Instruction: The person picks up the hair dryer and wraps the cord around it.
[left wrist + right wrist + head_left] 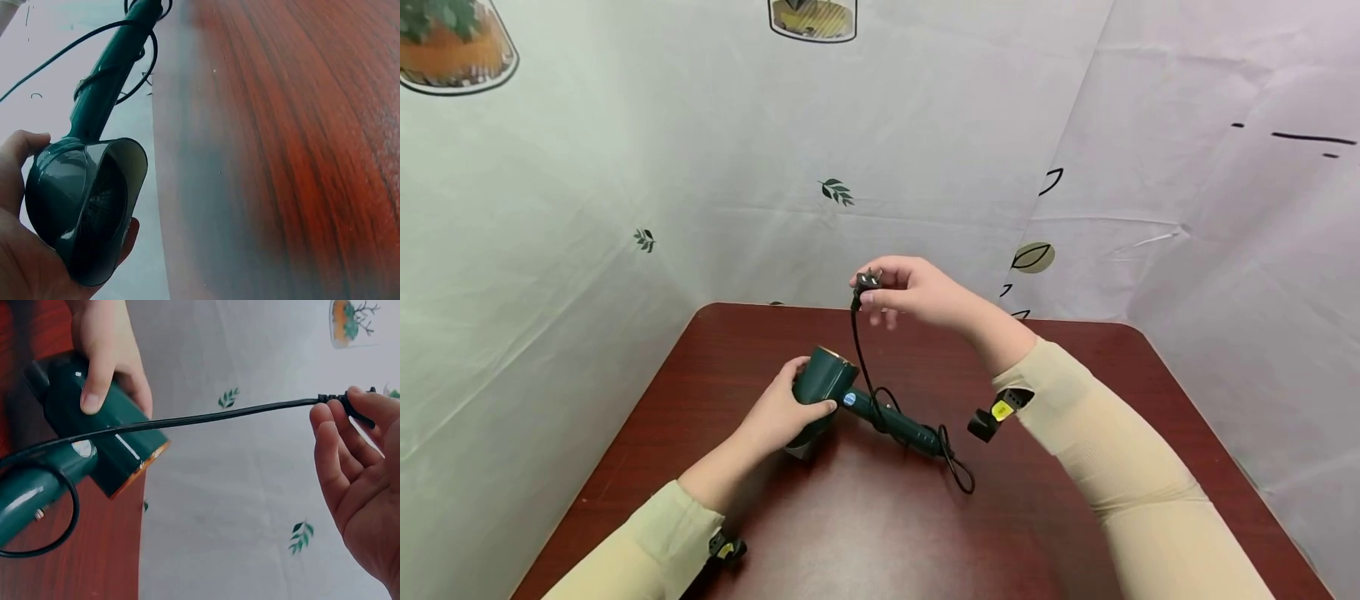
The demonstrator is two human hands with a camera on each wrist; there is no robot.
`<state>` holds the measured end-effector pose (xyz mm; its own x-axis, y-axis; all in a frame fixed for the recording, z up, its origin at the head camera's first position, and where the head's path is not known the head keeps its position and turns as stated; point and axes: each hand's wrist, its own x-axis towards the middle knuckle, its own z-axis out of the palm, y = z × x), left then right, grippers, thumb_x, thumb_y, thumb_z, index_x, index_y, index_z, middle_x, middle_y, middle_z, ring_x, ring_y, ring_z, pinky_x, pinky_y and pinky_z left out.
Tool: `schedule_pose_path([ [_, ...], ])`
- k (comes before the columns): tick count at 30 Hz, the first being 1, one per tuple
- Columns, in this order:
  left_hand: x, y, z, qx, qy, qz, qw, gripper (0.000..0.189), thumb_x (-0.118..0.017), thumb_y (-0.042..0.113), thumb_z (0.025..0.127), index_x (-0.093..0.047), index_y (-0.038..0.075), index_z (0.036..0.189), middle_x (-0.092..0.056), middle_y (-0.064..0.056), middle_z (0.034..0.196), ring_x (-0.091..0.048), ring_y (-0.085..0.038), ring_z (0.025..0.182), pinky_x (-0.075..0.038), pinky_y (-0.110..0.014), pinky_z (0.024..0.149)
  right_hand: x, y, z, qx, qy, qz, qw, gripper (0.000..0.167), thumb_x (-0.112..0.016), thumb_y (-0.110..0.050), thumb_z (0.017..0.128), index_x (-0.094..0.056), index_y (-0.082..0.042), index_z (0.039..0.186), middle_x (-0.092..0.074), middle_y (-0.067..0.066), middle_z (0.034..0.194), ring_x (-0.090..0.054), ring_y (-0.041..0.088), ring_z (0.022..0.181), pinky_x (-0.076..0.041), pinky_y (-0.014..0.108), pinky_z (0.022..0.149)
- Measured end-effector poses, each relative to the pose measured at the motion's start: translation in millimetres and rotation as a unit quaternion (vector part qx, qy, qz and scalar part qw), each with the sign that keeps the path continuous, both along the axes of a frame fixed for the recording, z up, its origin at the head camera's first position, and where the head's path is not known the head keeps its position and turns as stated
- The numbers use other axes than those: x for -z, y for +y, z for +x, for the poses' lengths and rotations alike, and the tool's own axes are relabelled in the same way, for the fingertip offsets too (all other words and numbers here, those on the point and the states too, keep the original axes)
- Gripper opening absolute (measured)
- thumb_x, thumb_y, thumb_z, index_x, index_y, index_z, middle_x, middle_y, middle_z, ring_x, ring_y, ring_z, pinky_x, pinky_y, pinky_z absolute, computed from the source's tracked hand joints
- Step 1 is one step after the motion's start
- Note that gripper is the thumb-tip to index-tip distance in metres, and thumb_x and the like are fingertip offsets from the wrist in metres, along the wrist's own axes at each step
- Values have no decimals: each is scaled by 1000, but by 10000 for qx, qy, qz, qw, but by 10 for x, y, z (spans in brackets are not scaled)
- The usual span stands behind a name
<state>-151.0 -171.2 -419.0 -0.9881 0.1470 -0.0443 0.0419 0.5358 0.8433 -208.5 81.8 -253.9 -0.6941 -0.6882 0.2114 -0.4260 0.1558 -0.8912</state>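
Observation:
A dark green hair dryer (824, 377) is gripped round its barrel by my left hand (778, 412), thumb on the near side. Its handle (904, 427) points right, with black cord looped about it. In the left wrist view the dryer's open end (106, 206) faces the camera. Higher up, my right hand (917, 292) pinches the black plug (867, 283) between thumb and fingers, prongs upward. From the plug the cord (219, 416) runs down to the handle, nearly straight in the right wrist view. A loose cord loop (958, 475) hangs past the handle's end.
Below the hands is a glossy reddish-brown table (865, 533) with rounded far corners. White sheeting (925, 150) printed with leaves and jars stands behind it and along both sides. Each sleeve carries a small black wrist camera, such as the right one (1000, 412).

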Motion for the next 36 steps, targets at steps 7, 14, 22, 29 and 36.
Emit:
schedule_pose_path([
  [7, -9, 39, 74, 250, 88, -125, 9996, 82, -77, 34, 84, -31, 17, 150, -47, -12, 140, -58, -31, 107, -54, -44, 80, 153, 24, -230, 783, -585, -124, 9951, 27, -62, -13, 99, -59, -2, 123, -67, 20, 99, -67, 31, 82, -56, 37, 64],
  [14, -49, 59, 137, 423, 123, -133, 9989, 79, -75, 32, 83, -34, 19, 150, -52, -12, 135, -59, -29, 104, -54, -43, 79, 347, 187, -476, 1581, -1019, -382, 9814, 35, -59, -13, 100, -49, 2, 130, -67, 21, 101, -68, 20, 77, -56, 34, 65],
  [22, -43, 46, 151, 570, 198, -178, 9980, 79, -74, 31, 84, -33, 20, 151, -51, -11, 139, -59, -28, 103, -53, -41, 78, 538, 366, -637, 2275, -1363, -439, 9632, 40, -58, -17, 101, -48, -2, 137, -64, 19, 103, -66, 18, 76, -55, 32, 65],
  [29, -62, 19, 159, 719, 367, 106, 9967, 78, -75, 27, 83, -35, 19, 149, -51, -13, 137, -57, -29, 103, -52, -43, 79, 803, 475, -753, 2626, -1788, -297, 9477, 45, -56, -16, 102, -43, 5, 140, -56, 18, 119, -65, 26, 91, -56, 29, 67],
  [36, -48, -11, 153, 873, 457, 283, 9947, 77, -75, 24, 83, -36, 19, 149, -51, -13, 136, -56, -30, 106, -51, -44, 79, 1097, 568, -779, 2682, -2371, -622, 9317, 33, -52, -13, 103, -47, 11, 126, -58, 28, 131, -70, 22, 93, -57, 36, 82],
])
